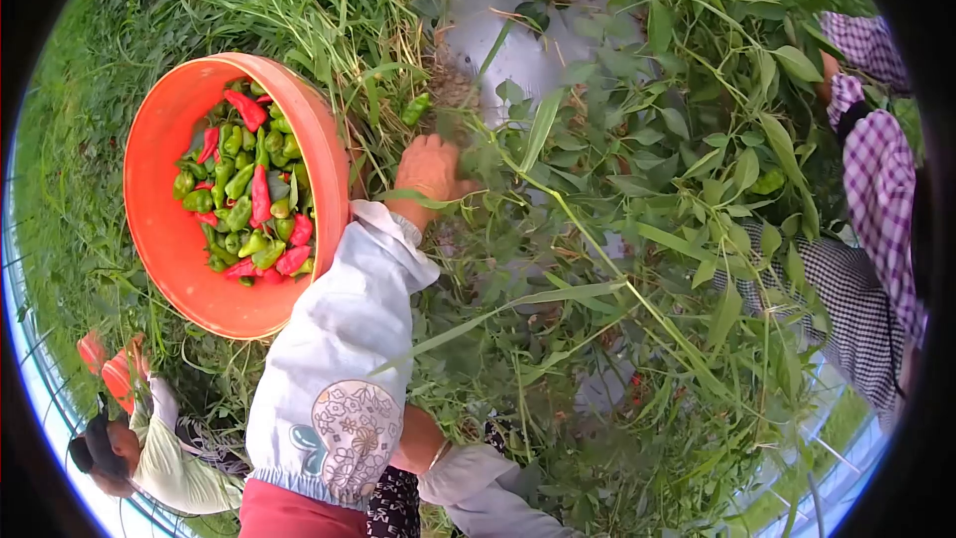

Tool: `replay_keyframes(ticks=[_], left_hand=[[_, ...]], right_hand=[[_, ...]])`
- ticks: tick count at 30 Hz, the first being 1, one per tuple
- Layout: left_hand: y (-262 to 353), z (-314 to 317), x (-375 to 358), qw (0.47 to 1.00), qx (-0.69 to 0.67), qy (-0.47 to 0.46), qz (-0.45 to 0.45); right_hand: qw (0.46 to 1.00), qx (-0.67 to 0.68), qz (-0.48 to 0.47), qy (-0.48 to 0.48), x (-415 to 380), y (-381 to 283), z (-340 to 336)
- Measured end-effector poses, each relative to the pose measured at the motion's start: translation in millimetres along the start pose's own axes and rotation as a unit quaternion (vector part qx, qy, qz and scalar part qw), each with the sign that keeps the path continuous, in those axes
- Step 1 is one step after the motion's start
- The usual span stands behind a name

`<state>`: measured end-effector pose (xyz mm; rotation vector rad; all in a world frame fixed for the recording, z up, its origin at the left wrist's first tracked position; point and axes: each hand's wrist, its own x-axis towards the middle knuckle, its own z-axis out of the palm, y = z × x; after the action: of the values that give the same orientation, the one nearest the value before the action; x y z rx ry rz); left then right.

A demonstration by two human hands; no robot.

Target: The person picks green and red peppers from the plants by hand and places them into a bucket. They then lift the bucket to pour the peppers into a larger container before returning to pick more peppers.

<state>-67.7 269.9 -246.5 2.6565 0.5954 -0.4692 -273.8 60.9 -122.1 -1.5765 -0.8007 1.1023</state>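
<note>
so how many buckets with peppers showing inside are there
1: the orange bucket at upper left in the picture, beside the left hand. The orange shapes at lower left may be buckets, but no contents show; others may be hidden.

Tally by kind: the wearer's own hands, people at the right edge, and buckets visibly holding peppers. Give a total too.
Wearer's own hands (left hand, right hand): 2
People at the right edge (person in checked sleeves): 1
Buckets visibly holding peppers (orange bucket): 1
Total: 4
</note>
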Motion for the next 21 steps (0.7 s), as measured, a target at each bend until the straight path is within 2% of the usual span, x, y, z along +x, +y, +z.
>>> replay_keyframes(ticks=[2,4,5,6,8,10,12,14,15,16,18,19,21], left_hand=[[0,1,1,1.0,-0.013,-0.004,-0.006],[6,2,-2,0.969,0.196,0.131,0.078],[12,1,-3,0.955,0.239,0.155,0.083],[15,-2,-2,0.955,0.238,0.155,0.085],[19,-12,0,0.964,0.246,0.076,0.068],[24,-15,-6,0.973,0.217,0.072,0.042],[27,-15,-13,0.98,0.189,0.067,0.017],[23,-10,-20,0.971,0.214,0.101,0.042],[20,-8,-23,0.951,0.27,0.126,0.08],[19,-9,-25,0.951,0.271,0.126,0.08],[18,-11,-28,0.962,0.226,0.136,0.065],[15,-10,-32,0.95,0.265,0.137,0.09],[12,-18,-41,0.954,0.247,0.128,0.11]], right_hand=[[1.0,-0.008,0.005,-0.006,0,1,3],[1.0,-0.016,0.012,-0.012,-1,2,3],[1.0,-0.006,0.022,-0.009,0,2,2],[0.999,0.004,0.031,-0.008,0,0,1],[0.999,0.024,0.032,-0.002,4,-8,-6],[0.999,0.044,0.03,0.004,7,-10,-9],[0.996,0.032,0.071,-0.04,9,-10,-10],[0.995,0.042,0.082,-0.032,13,-20,-18],[0.994,0.049,0.094,-0.024,15,-25,-22],[0.994,0.049,0.094,-0.024,15,-27,-26],[0.989,-0.023,0.114,-0.089,15,-30,-32],[0.989,-0.022,0.115,-0.088,15,-30,-32],[0.986,0.031,0.132,-0.099,15,-31,-35]])
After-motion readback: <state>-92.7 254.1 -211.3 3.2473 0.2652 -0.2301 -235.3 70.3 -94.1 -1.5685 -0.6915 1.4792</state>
